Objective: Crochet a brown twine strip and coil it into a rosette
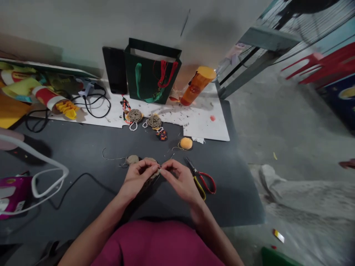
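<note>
The left hand (135, 181) and right hand (180, 181) clamp their fingers on a jute rosette (152, 176). Beyond it, a green paper bag (144, 81) holds red and green ribbons (163, 74).

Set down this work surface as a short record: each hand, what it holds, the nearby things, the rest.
Left hand: grips a coiled jute disc
Right hand: pinches at the disc's edge
Nearby: jute twine ball; scissors with red and yellow handles; orange ball wound with thread
Surface: dark grey mat
Rest: two jute rosettes with white beads; white paper sheet; green paper bag; orange bottle
</note>
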Demonstrator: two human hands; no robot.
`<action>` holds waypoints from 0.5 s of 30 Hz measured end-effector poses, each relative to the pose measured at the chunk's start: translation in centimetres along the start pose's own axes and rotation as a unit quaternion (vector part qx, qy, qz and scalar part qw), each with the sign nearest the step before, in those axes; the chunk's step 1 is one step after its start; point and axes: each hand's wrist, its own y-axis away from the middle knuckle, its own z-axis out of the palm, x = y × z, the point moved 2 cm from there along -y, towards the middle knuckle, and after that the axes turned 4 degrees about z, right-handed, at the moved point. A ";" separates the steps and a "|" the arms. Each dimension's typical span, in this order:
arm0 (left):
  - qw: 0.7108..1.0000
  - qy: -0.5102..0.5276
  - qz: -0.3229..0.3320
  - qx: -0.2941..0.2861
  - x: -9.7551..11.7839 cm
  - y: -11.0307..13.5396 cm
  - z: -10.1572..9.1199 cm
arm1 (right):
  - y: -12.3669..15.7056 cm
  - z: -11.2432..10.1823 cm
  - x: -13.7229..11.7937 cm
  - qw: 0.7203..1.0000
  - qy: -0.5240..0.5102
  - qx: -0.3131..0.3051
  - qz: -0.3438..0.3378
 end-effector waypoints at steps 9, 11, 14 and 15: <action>0.997 0.069 -0.024 -0.036 -0.2 0.1 -0.2 | -2.1 0.9 2.6 0.978 -0.206 -0.024 0.032; 0.996 0.078 -0.012 -0.046 -0.2 0.0 -0.3 | -2.4 1.1 3.0 0.971 -0.237 -0.028 0.029; 0.997 0.065 -0.004 -0.045 -0.2 -0.2 -0.4 | -2.7 1.4 3.2 0.960 -0.267 -0.076 0.029; 0.997 0.061 -0.007 -0.045 -0.2 -0.2 -0.4 | -2.7 1.4 3.2 0.958 -0.267 -0.100 0.030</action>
